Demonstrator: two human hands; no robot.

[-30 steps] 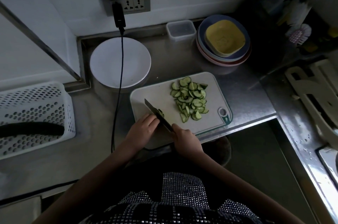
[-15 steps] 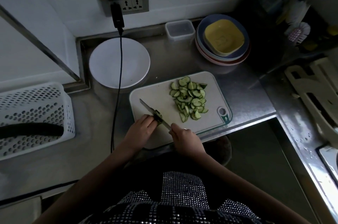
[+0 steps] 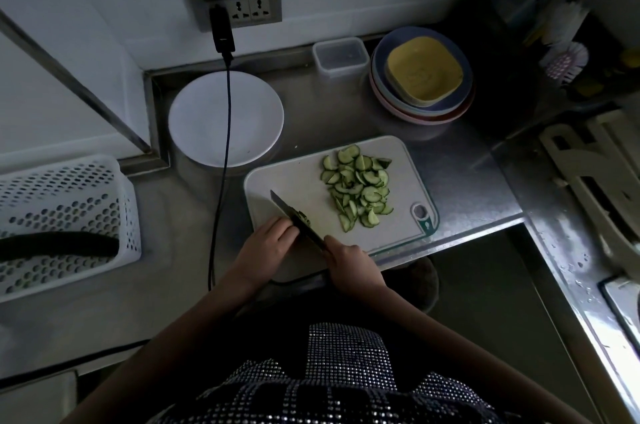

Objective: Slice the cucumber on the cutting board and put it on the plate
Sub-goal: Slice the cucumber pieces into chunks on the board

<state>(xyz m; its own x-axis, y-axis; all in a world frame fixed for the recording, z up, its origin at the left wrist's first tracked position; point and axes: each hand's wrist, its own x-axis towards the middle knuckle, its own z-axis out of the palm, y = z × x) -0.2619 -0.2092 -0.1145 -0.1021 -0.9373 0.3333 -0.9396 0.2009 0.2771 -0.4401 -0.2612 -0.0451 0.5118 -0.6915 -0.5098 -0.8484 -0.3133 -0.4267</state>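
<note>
The cucumber stub (image 3: 304, 216), the last unsliced piece, lies at the near-left part of the cutting board (image 3: 287, 177), pinned under the curled fingers of the left hand (image 3: 268, 243), with the knife (image 3: 294, 215) standing right against it. The right hand (image 3: 349, 262) is wrapped round the knife handle at the board's near edge, and the blade runs away and to the left, its tip over bare board. Very little of the cucumber shows past the fingers (it is dark there, and how much remains I cannot tell), so I judge these to be the closing cuts.

To finish them well, the left fingertips should stay tucked back with the knuckles guiding the flat of the blade, since the piece is now short enough that the fingers sit just beside the edge. Short, straight downward strokes suit a stub this small better than long draws, and if it begins to rock, laying it on a flat cut face would steady it. The very end may be safer left uncut.

Farther out, the sliced cucumber (image 3: 358, 189) lies in a loose heap of half-rounds on the right half of the board, apart from the blade. Beyond the board's far-left corner the white plate (image 3: 194, 118) waits on the table (image 3: 460, 174), with no slices on it and a black cable (image 3: 227, 118) hanging across it from the wall socket; that cable may want nudging aside before the slices are carried over.
</note>
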